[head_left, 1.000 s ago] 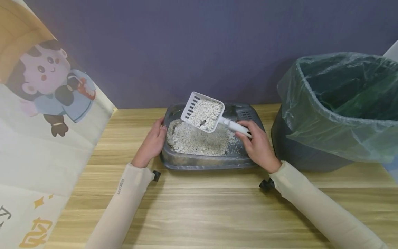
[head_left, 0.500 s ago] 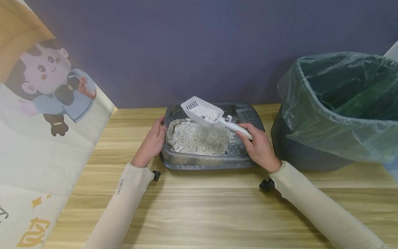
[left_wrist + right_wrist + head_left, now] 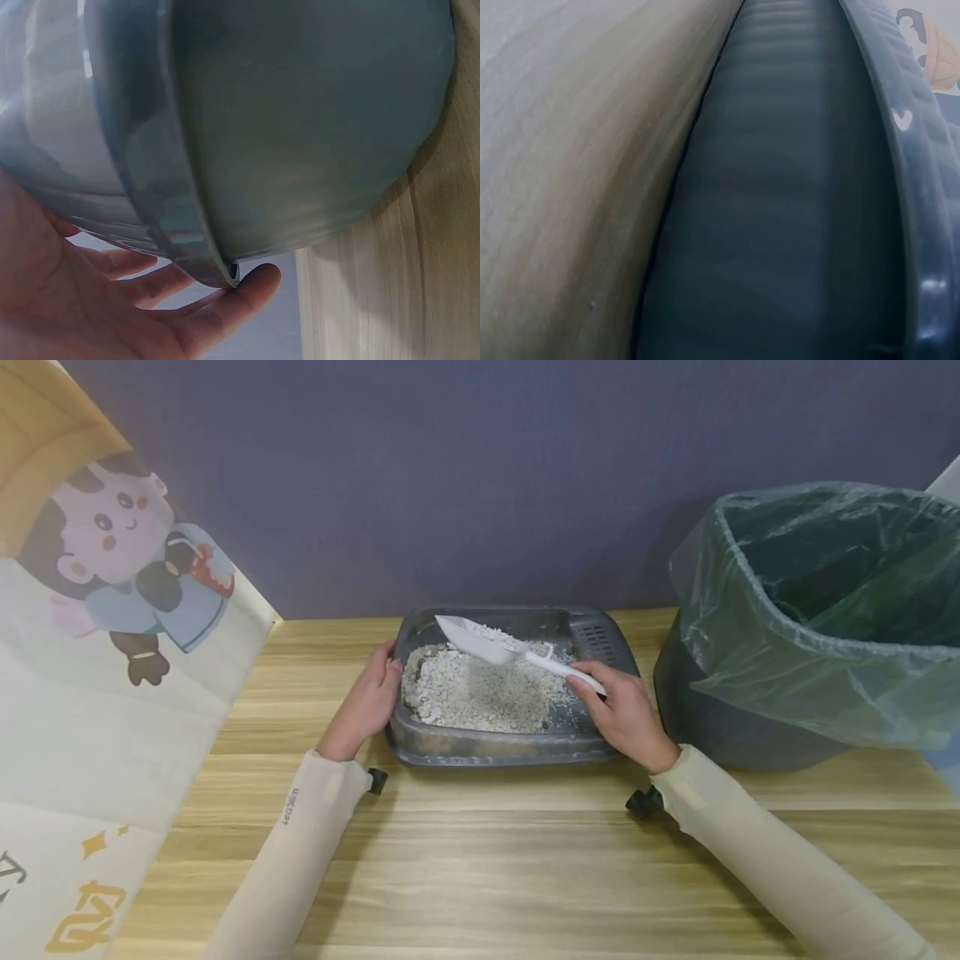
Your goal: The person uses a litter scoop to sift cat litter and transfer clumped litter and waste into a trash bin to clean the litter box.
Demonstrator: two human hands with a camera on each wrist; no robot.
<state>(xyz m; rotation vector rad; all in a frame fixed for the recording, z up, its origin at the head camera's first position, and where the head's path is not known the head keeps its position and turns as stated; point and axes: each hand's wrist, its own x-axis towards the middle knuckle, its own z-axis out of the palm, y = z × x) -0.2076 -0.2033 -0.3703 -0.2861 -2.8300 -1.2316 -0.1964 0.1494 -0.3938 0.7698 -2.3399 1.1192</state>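
Observation:
In the head view a grey litter tray [image 3: 480,752] holds pale granular litter [image 3: 468,693]. My left hand [image 3: 365,706] grips its left rim, and in the left wrist view the fingers of that hand [image 3: 142,300] lie along the rim [image 3: 180,232]. My right hand [image 3: 626,710] holds the handle of a white slotted scoop [image 3: 487,647]. The scoop is tilted on its side above the litter, with some litter against its inner face. The right wrist view shows the tray's outer wall [image 3: 772,195] and rim, but no hand.
A dark bin [image 3: 738,722] lined with a clear greenish bag [image 3: 780,668] stands to the right of the tray. Behind the wooden table [image 3: 480,868] is a dark blue-purple wall [image 3: 465,485]. A white panel with a cartoon figure [image 3: 127,552] is at the left.
The scoop has turned from nearly level onto its side and dropped slightly towards the tray, and less litter shows in it. Both hands have stayed almost in place.

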